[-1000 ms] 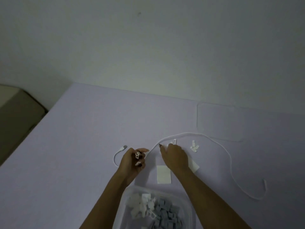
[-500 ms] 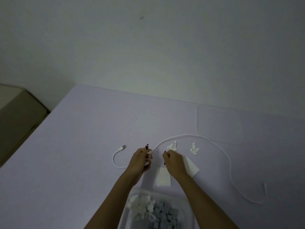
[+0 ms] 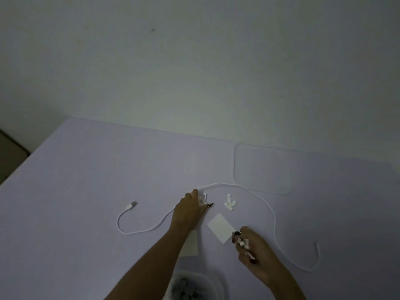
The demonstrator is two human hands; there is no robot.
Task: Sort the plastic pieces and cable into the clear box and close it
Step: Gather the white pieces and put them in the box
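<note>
We see the white cable snaking left to right across the lilac table under a pale wall. Our left hand lies flat over white plastic pieces; our right hand pinches more. The clear box sits nearest us.

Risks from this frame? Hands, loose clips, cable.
1. The left hand reaches over the white cable for the small white pieces; it may drag the cable and scatter the second cluster.
2. The right hand pinches several tiny pieces; one could drop before reaching the clear box.
</note>
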